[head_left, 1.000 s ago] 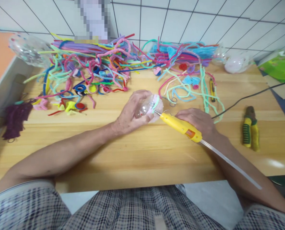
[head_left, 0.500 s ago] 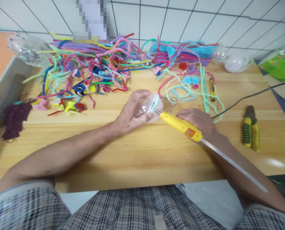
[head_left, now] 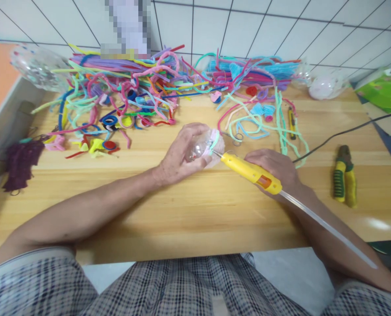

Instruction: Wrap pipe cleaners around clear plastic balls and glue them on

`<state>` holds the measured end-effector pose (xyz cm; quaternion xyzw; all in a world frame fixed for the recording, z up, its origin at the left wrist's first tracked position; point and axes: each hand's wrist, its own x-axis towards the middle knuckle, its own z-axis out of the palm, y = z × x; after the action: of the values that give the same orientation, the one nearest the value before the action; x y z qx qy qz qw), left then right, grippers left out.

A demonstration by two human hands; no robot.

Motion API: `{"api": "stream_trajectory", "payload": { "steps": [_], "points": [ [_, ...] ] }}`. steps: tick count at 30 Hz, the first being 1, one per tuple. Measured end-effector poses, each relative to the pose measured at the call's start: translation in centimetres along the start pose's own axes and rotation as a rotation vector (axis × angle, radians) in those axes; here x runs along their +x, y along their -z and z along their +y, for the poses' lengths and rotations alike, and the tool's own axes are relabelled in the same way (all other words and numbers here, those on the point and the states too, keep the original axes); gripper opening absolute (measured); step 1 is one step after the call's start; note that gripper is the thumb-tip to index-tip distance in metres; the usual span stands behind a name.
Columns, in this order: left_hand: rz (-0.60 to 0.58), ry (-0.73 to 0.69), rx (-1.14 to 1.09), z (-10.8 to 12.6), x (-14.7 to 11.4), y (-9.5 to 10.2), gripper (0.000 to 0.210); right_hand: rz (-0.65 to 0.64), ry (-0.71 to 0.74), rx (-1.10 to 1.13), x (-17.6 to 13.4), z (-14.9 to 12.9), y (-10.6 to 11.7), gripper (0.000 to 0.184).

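My left hand (head_left: 179,153) is wrapped round a clear plastic ball (head_left: 198,149), whose right side looks pale pink or white. A mint-green pipe cleaner (head_left: 215,139) runs across the ball as a band. My right hand (head_left: 274,166) grips a yellow hot glue gun (head_left: 244,168), its metal nozzle pointing left at the band. Whether the tip touches the band, I cannot tell. Out of the gun's back end a long translucent glue stick (head_left: 327,228) slants over my right forearm. The fingers under the gun's handle are partly hidden.
Tangled pipe cleaners (head_left: 116,103) spread along the table's back. Green-and-yellow pliers (head_left: 344,175) lie at the right, near a black cord (head_left: 343,132) and a yellow cutter (head_left: 292,123). A purple tasselled piece (head_left: 23,164) lies far left. Clear balls (head_left: 325,85) stand at the back right.
The glue gun and my right hand have shifted slightly right and down. My left hand still holds the ball in nearly the same place.
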<state>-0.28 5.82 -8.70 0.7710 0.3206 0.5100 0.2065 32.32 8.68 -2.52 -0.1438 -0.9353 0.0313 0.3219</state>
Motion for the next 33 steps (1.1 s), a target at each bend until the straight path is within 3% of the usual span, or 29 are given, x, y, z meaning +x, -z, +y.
{"api": "stream_trajectory", "payload": {
  "steps": [7, 28, 33],
  "points": [
    [0.003, -0.015, 0.016, 0.1, 0.0, -0.1, 0.063, 0.000, 0.028, -0.023, 0.1, -0.1, -0.1, 0.014],
    [-0.040, 0.043, 0.019, 0.2, 0.0, 0.3, 0.063, 0.005, -0.110, 0.076, -1.3, 0.3, -0.6, 0.020],
    [-0.041, 0.054, 0.025, 0.2, 0.0, 0.3, 0.063, -0.003, -0.079, 0.058, -0.9, 0.4, -0.5, 0.020]
  ]
}}
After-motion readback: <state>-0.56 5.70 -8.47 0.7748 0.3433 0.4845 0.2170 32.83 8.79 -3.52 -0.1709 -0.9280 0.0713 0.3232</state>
